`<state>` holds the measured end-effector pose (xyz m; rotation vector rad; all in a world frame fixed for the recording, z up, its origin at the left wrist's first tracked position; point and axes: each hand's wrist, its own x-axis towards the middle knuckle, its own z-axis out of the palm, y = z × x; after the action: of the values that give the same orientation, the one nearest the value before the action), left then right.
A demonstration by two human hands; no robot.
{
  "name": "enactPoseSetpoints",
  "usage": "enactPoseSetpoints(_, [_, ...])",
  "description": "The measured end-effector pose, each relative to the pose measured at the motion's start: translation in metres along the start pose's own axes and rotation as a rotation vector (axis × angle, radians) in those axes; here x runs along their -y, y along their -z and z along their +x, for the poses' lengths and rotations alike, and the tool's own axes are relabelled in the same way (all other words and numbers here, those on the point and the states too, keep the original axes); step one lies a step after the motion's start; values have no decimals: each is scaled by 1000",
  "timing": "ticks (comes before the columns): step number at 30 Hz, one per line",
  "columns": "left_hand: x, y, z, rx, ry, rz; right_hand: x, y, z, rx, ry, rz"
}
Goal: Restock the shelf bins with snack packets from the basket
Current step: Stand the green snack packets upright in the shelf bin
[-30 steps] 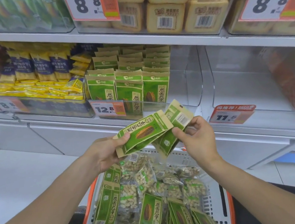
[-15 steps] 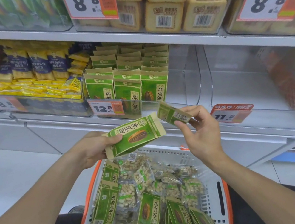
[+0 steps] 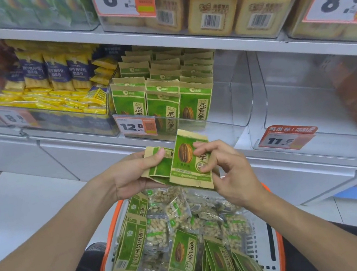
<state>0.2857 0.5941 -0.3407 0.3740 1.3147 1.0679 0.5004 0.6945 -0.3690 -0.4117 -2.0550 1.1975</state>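
Half a second ago my hands held the two green packets apart; now I've brought them together, the right packet (image 3: 189, 159) overlapping the left one (image 3: 159, 165). My left hand (image 3: 130, 177) grips its packet by the thumb, my right hand (image 3: 229, 171) pinches the other. Below, the basket (image 3: 268, 251) holds more green packets and clear nut packs. The bin (image 3: 227, 107) ahead holds upright green packets.

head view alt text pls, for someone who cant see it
Both hands, left hand and right hand, hold green seed packets above a white basket of snacks. Matching packets fill the shelf bin directly ahead.
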Motion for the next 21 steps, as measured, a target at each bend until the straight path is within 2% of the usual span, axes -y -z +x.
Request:
enactPoseSetpoints(6, [10, -6, 7, 32, 10, 109, 0, 7, 1, 266, -99, 70])
enactPoseSetpoints(9, [8, -8, 6, 39, -8, 150, 7, 14, 5, 162, -228, 162])
enactPoseSetpoints(11, [7, -8, 5, 52, -29, 216, 7, 18, 8, 46, -333, -31])
enactPoseSetpoints(13, [8, -9, 3, 77, -36, 270, 7, 20, 9, 71, -567, -122])
enactPoseSetpoints(15, [9, -10, 3, 95, -35, 293, 7, 19, 9, 88, -710, 43])
enactPoseSetpoints(17, [11, -10, 3, 93, -49, 306, 3, 21, 9, 99, -660, 55])
enactPoseSetpoints(21, [11, -4, 8, 71, -77, 313, 1, 26, 11, 253, -587, -21])
